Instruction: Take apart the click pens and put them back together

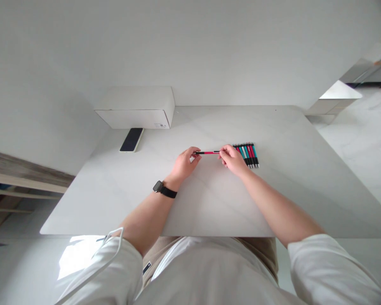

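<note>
Between my two hands, a red pen (209,152) with a black grip section is held level, roughly parallel to the table's front edge. My left hand (184,163) pinches the pen's black end. At the other end, near the clip, the fingers of my right hand (233,160) are closed on it. Just right of and partly behind my right hand lies a row of several pens (250,154) in teal, red and white, side by side with their black grips and silver tips toward me. My right hand covers part of that row.
All this is on a white table (216,203). At its back left stands a long white box (133,118) against the wall. A phone (132,140), dark screen up, lies in front of the box. A black watch (165,189) is on my left wrist.
</note>
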Demonstrator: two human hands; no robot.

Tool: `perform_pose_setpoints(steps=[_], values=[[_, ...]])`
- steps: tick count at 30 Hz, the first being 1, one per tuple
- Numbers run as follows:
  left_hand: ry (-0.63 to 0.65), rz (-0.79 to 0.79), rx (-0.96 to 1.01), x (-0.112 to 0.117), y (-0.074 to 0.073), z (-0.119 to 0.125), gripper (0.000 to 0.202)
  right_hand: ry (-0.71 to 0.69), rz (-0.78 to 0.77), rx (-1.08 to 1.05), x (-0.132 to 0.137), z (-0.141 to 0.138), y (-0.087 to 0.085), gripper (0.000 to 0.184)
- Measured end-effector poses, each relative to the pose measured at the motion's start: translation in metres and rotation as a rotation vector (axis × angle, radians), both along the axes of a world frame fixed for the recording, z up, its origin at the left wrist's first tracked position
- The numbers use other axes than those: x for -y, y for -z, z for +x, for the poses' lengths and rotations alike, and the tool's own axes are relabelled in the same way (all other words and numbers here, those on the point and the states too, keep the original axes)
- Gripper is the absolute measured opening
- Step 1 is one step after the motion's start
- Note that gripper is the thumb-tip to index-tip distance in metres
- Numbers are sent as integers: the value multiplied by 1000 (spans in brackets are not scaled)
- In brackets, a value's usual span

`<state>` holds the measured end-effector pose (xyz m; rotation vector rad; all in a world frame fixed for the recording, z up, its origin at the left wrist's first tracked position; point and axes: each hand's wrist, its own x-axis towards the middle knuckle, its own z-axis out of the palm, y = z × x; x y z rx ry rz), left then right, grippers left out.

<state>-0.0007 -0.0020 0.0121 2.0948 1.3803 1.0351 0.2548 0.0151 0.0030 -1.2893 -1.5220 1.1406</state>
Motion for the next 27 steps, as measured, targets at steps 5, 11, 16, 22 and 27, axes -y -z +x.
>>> perform_pose_setpoints(steps=[5, 11, 16, 22, 27], values=[[2, 7, 29, 2, -2, 1, 20, -1, -73, -96, 1, -1, 2, 28], [-11, 9, 9, 2, -4, 2, 13, -13, -103, -113, 1, -1, 0, 33], [-25, -67, 23, 2, -6, 1, 12, -19, -78, -82, 1, 0, 1, 34], [-69, -156, 71, 1, -5, 1, 14, -22, -41, -24, -1, 0, 3, 35], [-68, -219, 168, -3, -2, -2, 18, -43, 31, -56, -2, -2, 3, 31]])
